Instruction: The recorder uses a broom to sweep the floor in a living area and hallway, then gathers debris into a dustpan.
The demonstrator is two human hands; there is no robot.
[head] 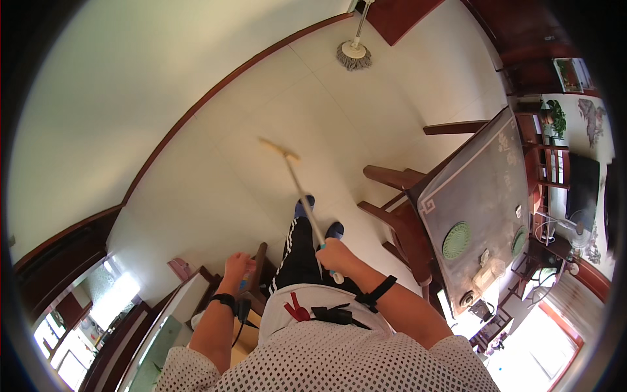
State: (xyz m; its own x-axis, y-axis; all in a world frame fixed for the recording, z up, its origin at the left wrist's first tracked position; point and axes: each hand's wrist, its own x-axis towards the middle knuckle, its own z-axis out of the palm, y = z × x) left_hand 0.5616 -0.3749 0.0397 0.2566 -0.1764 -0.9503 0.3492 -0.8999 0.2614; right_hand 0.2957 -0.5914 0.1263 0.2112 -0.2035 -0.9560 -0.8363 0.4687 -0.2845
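My right hand (338,258) grips the grey and blue handle (307,206) of a long-handled floor tool near its white end cap. Its narrow, pale yellow T-shaped head (279,149) lies over the light floor ahead of my feet and is blurred; I cannot tell whether it is a broom or a squeegee. My left hand (238,268) is raised at the left, off the tool, its fingers partly curled. Something small, pink and blue shows by its fingertips, and I cannot tell if the hand holds it. Below the tool's shaft is a dark blue slipper (304,206).
On the right stand a dark-covered table (475,196) with green round mats (456,240) and a wooden chair (406,225). A string mop (354,55) leans far ahead. A brown skirting board (196,105) edges the left wall. A pink dustpan-like item (179,268) is at the left.
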